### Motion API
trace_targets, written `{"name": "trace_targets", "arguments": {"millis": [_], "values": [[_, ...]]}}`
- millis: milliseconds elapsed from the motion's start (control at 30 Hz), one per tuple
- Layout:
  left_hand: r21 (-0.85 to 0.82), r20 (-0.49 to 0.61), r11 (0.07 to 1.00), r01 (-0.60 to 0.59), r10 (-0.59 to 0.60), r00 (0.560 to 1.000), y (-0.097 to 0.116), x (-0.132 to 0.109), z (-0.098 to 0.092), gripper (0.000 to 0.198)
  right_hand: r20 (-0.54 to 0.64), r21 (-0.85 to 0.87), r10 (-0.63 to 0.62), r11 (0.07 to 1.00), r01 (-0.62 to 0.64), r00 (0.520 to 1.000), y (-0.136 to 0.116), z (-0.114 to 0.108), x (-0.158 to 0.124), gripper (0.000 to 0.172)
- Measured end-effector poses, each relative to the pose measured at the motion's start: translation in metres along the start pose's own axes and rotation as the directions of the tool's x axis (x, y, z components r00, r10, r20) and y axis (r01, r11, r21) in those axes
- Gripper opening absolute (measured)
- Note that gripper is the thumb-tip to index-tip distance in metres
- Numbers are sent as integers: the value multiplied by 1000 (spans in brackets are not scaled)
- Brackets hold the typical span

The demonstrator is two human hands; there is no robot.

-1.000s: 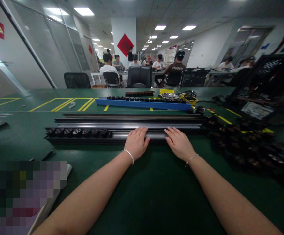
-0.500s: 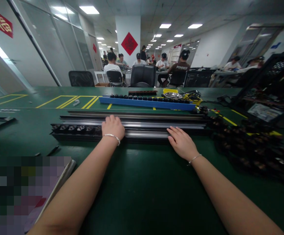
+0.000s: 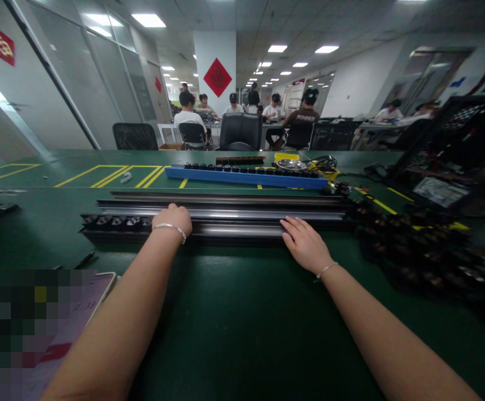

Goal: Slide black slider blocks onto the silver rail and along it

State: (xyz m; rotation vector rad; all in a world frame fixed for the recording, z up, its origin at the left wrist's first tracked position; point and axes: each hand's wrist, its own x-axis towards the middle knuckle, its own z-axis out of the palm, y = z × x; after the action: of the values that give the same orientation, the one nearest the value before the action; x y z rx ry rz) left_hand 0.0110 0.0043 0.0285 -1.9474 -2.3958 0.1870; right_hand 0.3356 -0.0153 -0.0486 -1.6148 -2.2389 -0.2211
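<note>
A long dark metal channel lies across the table in front of me, with a row of small black parts in its left end. My left hand is over the channel at the right end of that row, its fingers curled downward. What those fingers grip, if anything, is hidden behind the hand. Farther right, my right hand rests with fairly straight fingers against the channel's right part. More long dark rails lie parallel just behind.
Behind the rails is a blue strip carrying black parts, near a metal dish. A heap of black parts spreads at the right. A partly blurred-out flat object lies at lower left. Several people sit at far tables.
My left hand has slid left along the channel toward the row of black parts. My right hand keeps its place on the channel. The whole view has shifted slightly.
</note>
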Motion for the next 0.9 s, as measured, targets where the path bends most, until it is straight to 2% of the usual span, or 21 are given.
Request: {"name": "trace_targets", "arguments": {"millis": [167,300,600,900], "values": [[-33,-20,999,22,-22,1000,1,0,3,45,-5,-7,-4,1000,4,1000,0,1,0,51],[-28,-49,1000,-2,1,999,0,4,6,43,-6,-1,-12,1000,12,1000,0,1,0,52],[-13,-42,999,-37,36,998,-2,5,5,38,0,3,-1,1000,1,1000,0,0,0,52],[-14,-43,990,-140,139,989,11,2,5,35,15,-26,-7,1000,7,1000,-1,-1,1,53]]}}
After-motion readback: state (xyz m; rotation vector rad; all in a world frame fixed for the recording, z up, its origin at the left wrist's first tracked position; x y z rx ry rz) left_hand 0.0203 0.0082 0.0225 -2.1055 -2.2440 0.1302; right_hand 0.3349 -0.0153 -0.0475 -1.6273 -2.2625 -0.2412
